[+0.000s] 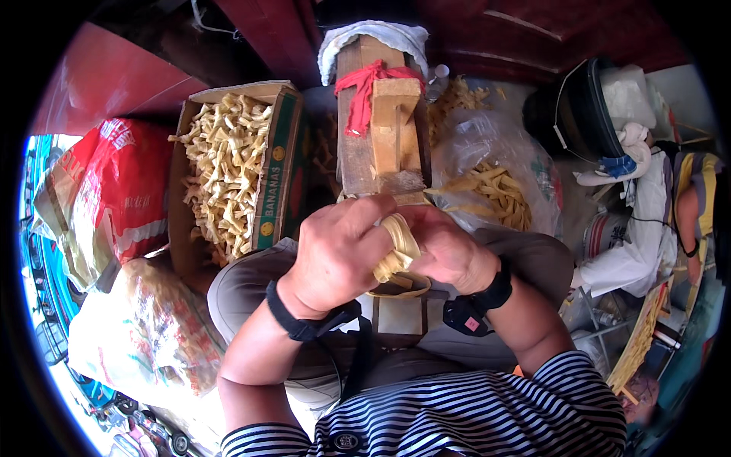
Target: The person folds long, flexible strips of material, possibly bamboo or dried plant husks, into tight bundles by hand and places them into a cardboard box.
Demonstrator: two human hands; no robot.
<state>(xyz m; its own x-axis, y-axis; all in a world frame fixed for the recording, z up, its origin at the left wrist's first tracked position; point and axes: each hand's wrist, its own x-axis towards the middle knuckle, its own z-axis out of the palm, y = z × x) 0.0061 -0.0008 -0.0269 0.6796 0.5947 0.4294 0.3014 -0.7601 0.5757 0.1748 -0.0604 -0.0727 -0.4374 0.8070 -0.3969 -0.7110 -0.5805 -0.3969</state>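
Over my lap, my left hand (342, 251) and my right hand (451, 245) come together around a folded bundle of pale yellow strips (398, 251). The left fingers curl over the bundle from one side, and the right fingers grip its other side. Part of the bundle is hidden by both hands. Just beyond my hands stands a wooden bench (354, 154) with a wooden block (394, 114) mounted on it. A red cloth strip (360, 114) is tied around the bench. More loose yellow strips (502, 197) lie on clear plastic to the right.
On the left, a banana carton (278, 171) holds many knotted yellow pieces (228, 165). Beside it are a red plastic sack (140, 188) and a whitish sack (148, 331). A black bucket (565, 108) stands at back right. Another person's arm (688, 217) shows at far right.
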